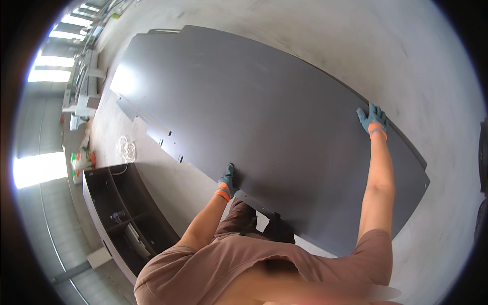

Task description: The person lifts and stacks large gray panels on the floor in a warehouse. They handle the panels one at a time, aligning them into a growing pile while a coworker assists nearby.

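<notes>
A large dark grey panel (264, 107), smooth and glossy, spreads across the middle of the view, with small notches and slots along its left edge. My left hand (227, 180), in a blue-green glove with an orange cuff, grips the panel's near edge; the thumb lies on top and the other fingers are mostly hidden. My right hand (373, 119), gloved the same way, holds the far right edge, its thumb on the surface and its fingers reaching to the rim. More panels may lie beneath; I cannot tell.
A dark open cabinet (129, 190) with compartments and a few small items stands at the left. Coiled white cable (126, 149) lies on the pale floor (168, 195) beside it. Green and red packages (81, 160) and machinery (86, 86) are farther left, near bright windows.
</notes>
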### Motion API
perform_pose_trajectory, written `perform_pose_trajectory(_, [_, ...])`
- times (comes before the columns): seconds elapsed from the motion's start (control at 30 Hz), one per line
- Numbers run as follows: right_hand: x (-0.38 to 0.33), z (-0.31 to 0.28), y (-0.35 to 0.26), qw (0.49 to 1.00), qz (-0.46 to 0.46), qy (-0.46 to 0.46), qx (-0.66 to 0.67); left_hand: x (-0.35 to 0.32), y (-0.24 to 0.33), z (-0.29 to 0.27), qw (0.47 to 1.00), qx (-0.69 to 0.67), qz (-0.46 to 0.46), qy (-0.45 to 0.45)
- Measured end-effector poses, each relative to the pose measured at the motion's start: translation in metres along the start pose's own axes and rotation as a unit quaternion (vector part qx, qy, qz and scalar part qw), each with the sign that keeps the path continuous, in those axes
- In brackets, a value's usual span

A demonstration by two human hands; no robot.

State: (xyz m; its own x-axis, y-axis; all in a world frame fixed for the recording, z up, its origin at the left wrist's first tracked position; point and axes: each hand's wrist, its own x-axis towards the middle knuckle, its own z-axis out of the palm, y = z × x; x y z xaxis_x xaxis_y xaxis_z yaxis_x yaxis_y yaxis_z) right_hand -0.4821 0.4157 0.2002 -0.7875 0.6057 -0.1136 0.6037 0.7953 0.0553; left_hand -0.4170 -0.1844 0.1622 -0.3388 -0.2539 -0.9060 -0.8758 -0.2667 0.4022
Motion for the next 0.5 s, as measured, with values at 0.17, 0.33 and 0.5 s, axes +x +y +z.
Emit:
perform_pose_trajectory(0.17, [-0.005,0.009,-0.027,0.999,-0.044,0.029,0.005,0.006,-0.018,-0.033,1.0,0.004,0.011,0.009])
perform_pose_trajectory(0.33, [-0.01,0.01,-0.029,0.999,-0.012,0.028,-0.019,-0.012,-0.019,-0.018,0.999,0.02,-0.012,0.028])
perform_pose_trajectory(0.5, [-0.063,-0.006,-0.074,0.974,-0.015,0.223,0.049,0.01,-0.037,-0.032,0.993,-0.06,-0.055,-0.081])
